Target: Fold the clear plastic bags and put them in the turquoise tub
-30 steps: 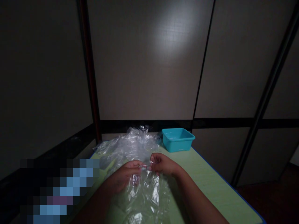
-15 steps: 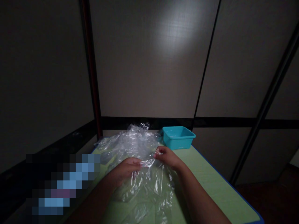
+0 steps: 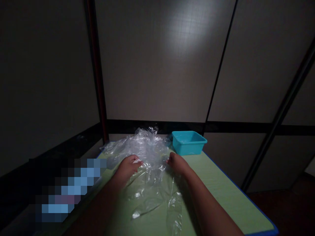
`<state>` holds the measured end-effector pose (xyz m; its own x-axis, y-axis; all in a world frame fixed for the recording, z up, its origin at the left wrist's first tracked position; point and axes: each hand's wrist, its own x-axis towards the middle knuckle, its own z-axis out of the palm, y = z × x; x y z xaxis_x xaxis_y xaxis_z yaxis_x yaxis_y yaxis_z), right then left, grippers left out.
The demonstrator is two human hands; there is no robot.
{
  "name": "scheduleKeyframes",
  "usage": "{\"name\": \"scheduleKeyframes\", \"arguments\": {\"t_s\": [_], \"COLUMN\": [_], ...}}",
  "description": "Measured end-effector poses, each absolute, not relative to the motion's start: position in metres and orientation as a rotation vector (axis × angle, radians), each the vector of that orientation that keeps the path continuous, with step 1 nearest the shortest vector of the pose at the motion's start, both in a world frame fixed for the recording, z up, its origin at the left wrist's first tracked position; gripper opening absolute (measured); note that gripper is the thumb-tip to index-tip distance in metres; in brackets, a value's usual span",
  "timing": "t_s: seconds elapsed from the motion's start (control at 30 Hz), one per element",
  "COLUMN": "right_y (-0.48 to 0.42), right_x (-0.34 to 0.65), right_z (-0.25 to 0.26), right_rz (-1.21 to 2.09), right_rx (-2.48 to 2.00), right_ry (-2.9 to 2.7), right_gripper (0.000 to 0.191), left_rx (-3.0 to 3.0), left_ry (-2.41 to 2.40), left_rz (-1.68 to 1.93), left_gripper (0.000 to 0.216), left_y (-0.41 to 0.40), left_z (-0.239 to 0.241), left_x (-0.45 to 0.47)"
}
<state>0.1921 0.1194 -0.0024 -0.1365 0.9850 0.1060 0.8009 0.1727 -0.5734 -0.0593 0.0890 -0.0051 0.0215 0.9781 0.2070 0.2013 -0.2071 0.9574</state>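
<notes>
Film (image 3: 155, 175), clear and creased, spans the gap between both hands and trails down over the green table (image 3: 228, 193). Left hand (image 3: 127, 167) pinches one side of it between thumb and fingers; right hand (image 3: 178, 163) grips the opposite side with curled fingers. Crumpled clear plastic (image 3: 141, 142) lies heaped just beyond, at the table's far end. Turquoise basin (image 3: 188, 149) stands upright, close to the heap's right.
</notes>
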Motion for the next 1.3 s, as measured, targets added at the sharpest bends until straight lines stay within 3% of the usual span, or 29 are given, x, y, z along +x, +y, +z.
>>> {"name": "scheduleKeyframes", "arguments": {"t_s": [0.2,0.33,0.5,0.8,0.97,1.17,1.3], "right_y": [0.119,0.117,0.112,0.096,0.088,0.082,0.086], "right_x": [0.190,0.189,0.190,0.192,0.178,0.159,0.154], "right_z": [-0.007,-0.008,-0.005,0.013,0.023,-0.001,-0.007], "right_rz": [0.371,0.281,0.218,0.119,0.044,0.228,0.315], "right_rx": [-1.790,-1.905,-2.030,-2.158,-1.924,-1.599,-1.477], "right_ry": [-1.988,-1.963,-1.961,-1.953,-2.092,-2.395,-2.487], "right_gripper": [0.029,0.028,0.027,0.028,0.037,0.051,0.053], "left_rx": [1.771,2.099,2.448,2.545,2.578,2.523,2.484], "left_ry": [1.358,1.150,0.816,0.908,0.973,1.452,1.557], "left_rz": [1.584,1.398,0.790,0.038,0.066,0.124,0.062], "left_gripper": [0.017,0.020,0.060,0.111,0.108,0.080,0.091], "left_y": [0.075,0.048,0.030,0.030,0.026,0.034,0.044], "left_z": [0.010,0.011,-0.006,0.001,0.002,0.008,0.000], "left_x": [-0.052,-0.029,-0.012,-0.012,-0.015,-0.018,-0.023]}}
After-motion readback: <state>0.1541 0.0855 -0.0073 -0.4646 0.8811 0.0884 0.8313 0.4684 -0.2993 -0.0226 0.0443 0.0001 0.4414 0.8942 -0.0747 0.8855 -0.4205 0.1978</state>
